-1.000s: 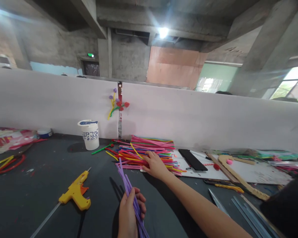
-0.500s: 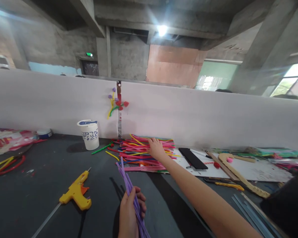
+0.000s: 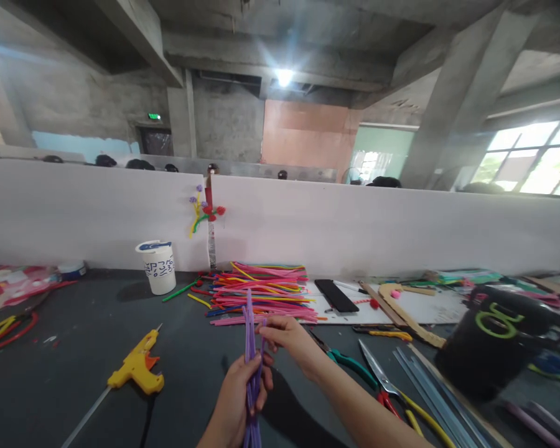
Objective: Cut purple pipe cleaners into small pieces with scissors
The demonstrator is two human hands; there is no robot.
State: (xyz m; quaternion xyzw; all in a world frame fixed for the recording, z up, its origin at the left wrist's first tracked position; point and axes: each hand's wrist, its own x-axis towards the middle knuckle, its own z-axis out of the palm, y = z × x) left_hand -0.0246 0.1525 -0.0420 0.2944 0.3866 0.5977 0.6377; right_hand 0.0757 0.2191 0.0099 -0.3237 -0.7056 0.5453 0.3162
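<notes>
While the left hand [image 3: 242,386] grips purple strands [image 3: 249,330], the right hand [image 3: 287,336] pinches one.

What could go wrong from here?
1. The left hand holds several purple stems together; some might slip out while the right hand pinches at one.
2. The right forearm is close to the scissors and teal-handled pliers, so moving it could knock them.
3. The yellow glue gun lies nearby; if hot, which I can't tell, its tip could burn.
</notes>
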